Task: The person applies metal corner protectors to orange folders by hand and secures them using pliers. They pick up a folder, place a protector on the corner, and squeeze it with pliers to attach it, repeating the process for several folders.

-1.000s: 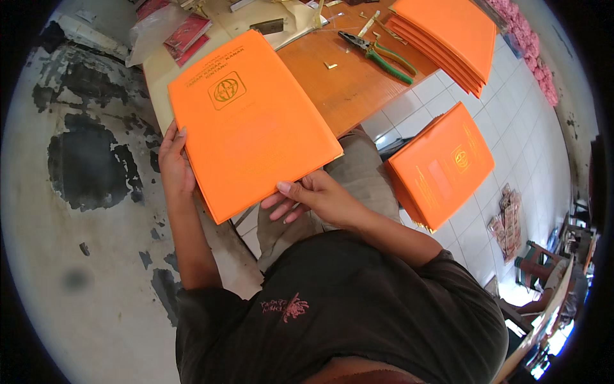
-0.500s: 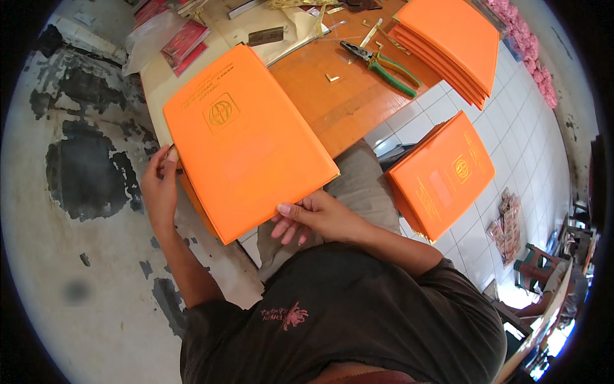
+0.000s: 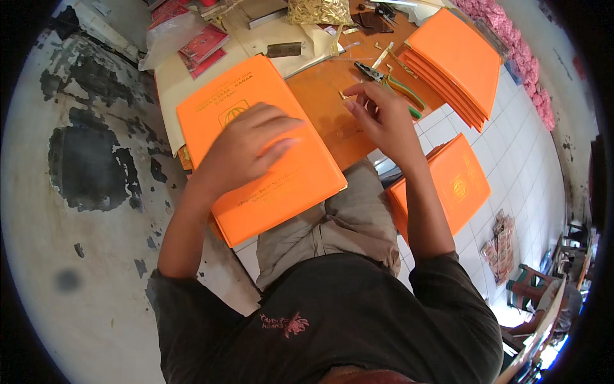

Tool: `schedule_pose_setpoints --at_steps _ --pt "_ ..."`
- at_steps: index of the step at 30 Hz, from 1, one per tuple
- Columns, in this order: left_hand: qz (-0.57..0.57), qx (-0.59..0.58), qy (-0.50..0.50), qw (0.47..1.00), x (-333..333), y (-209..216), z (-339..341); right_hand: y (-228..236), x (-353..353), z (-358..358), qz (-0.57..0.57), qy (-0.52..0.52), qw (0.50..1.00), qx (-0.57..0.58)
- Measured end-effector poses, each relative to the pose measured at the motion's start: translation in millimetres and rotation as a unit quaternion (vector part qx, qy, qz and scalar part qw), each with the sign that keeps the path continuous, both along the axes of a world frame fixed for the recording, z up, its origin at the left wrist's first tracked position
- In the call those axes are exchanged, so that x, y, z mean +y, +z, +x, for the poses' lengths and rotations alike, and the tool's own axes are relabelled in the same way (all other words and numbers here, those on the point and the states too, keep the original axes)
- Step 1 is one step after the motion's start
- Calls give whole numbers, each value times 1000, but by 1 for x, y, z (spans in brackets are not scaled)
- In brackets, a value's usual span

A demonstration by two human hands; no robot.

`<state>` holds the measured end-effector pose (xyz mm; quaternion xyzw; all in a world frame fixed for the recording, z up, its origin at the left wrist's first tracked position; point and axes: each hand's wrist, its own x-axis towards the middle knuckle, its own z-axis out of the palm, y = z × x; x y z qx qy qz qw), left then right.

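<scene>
An orange folder (image 3: 288,153) with gold print lies at the table's left, its lower part jutting over my lap. Gold metal corners show at its top right and lower right. My left hand (image 3: 246,150) hovers over or rests on its cover, fingers stretched and a little blurred; nothing shows in it. To the right, over the bare wood, my right hand (image 3: 380,118) pinches a small gold metal corner (image 3: 343,95) between thumb and fingertips. Just beyond that hand are pliers (image 3: 409,96) with green handles, partly hidden by it.
Orange folders (image 3: 454,57) are stacked at the table's far right; another pile (image 3: 457,192) stands lower, beside my right forearm. A clear bag of gold corners (image 3: 318,11) sits at the back. Red booklets (image 3: 203,48) and a dark block (image 3: 284,49) lie far left.
Both hands have let go of the folder, which now lies lower on the table. My left hand moved onto its cover; my right hand reached up and right to the gold corner.
</scene>
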<state>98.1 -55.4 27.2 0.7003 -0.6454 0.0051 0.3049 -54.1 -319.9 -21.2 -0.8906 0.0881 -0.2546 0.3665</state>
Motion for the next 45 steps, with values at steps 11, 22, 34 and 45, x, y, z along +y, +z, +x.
schedule_pose_setpoints --at_steps 11,22,34,45 --pt "19 45 -155 987 -68 -71 13 -60 -3 24 -85 -122 988 -33" --pt "13 30 -182 983 -66 -66 7 -52 -4 24 -105 -115 988 2" --pt "0 34 -175 984 -60 -62 7 -44 -11 14 116 -35 993 -4" --pt "-9 57 -156 986 -60 -63 5 -56 -27 9 159 0 987 -33"
